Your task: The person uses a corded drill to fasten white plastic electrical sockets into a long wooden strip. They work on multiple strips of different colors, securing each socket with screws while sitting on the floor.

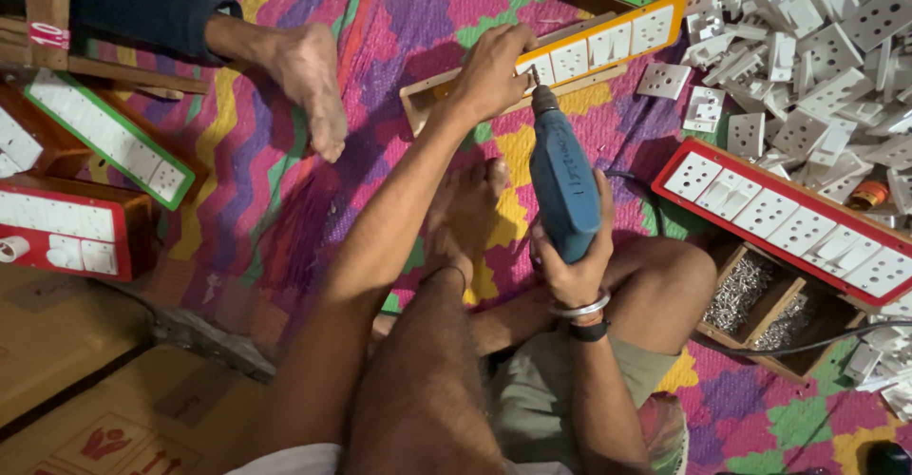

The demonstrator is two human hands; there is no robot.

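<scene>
Orange-framed switch board (589,52) is lying on the patterned mat (285,199), toward the mat's far edge, just beyond the person's bare foot (465,214). The left hand (489,71) is pressing down on the board's near-left part, fingers curled over its frame, steadying it. The right hand (570,261) is wrapping fully around the grip of a blue power drill (562,185), fingers closed tight on the handle; the drill bit is touching the board face next to the left hand's fingers.

Judging from the layout, the fastening work is in progress at the left part of this board; whether the remaining points along its length are already fastened cannot be told.

Near the mat's right edge, a red-framed board (788,214) is lying beside a wooden box of screws (760,299). A heap of loose white sockets (817,57) is occupying the far right corner. Along the left edge, a green-framed board (109,138) and another red board (66,233) are resting. Another person's foot (304,81) is resting on the mat at the far left.
</scene>
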